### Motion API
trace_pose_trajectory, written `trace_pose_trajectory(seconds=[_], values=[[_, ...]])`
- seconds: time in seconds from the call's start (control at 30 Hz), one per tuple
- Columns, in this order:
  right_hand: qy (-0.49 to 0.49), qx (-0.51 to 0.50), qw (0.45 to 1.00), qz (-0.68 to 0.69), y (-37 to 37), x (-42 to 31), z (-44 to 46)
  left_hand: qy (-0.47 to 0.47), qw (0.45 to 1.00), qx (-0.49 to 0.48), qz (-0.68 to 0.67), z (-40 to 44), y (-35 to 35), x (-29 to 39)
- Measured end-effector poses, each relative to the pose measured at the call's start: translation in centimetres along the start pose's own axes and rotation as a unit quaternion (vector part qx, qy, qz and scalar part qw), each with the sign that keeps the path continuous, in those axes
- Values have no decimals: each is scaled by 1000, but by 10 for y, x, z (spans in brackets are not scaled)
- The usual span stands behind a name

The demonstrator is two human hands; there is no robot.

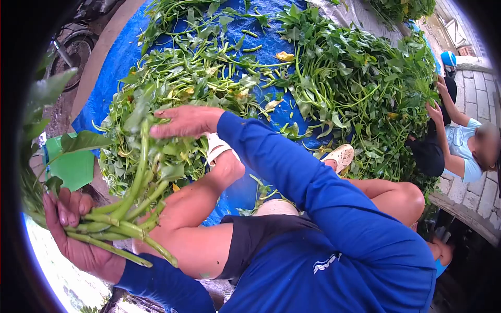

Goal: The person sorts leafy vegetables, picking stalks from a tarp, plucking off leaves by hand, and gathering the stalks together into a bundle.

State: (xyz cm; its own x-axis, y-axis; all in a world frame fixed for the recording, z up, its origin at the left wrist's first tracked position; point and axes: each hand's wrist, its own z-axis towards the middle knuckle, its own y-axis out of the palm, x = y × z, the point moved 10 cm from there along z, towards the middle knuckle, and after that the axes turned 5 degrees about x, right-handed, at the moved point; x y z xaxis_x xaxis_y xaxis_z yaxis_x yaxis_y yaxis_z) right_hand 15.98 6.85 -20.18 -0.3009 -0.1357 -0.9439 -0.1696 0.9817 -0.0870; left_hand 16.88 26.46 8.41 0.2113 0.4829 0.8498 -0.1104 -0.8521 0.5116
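Note:
My left hand point(73, 229) is closed around a bunch of thick green stems point(128, 216), whose leaves reach up along the left edge of the view. Cut ends of the stems point right, over my bare leg. My right hand point(185, 122) is held out flat with its fingers toward the left, beside the upper part of the stems, with nothing visible in its palm. Below and behind it lies a heap of leafy greens point(172, 73) with loose cut stems on a blue tarp point(117, 57).
A bigger pile of greens point(360, 88) covers the right side. Beyond it a co-worker point(462, 143) sits with both hands at the pile. A green container point(70, 164) stands at left, below a wheel point(73, 57). My sandalled feet rest among the greens.

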Motion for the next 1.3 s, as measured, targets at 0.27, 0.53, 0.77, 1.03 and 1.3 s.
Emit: trace_pose_trajectory(seconds=[0.27,0.53,0.77,1.03,1.3], values=[[93,384,807,-439,-277,216,-37,17,997,65,37,1,-17,-9],[105,344,784,-506,-303,212,-59,-15,999,4,41,12,17,-27],[62,333,941,13,-276,157,-108,-40,999,18,22,1,31,-45],[43,261,829,493,-191,124,-237,-84,977,90,175,-11,43,-97],[-97,436,846,291,-172,37,-354,-62,933,3,355,-16,75,-243]])
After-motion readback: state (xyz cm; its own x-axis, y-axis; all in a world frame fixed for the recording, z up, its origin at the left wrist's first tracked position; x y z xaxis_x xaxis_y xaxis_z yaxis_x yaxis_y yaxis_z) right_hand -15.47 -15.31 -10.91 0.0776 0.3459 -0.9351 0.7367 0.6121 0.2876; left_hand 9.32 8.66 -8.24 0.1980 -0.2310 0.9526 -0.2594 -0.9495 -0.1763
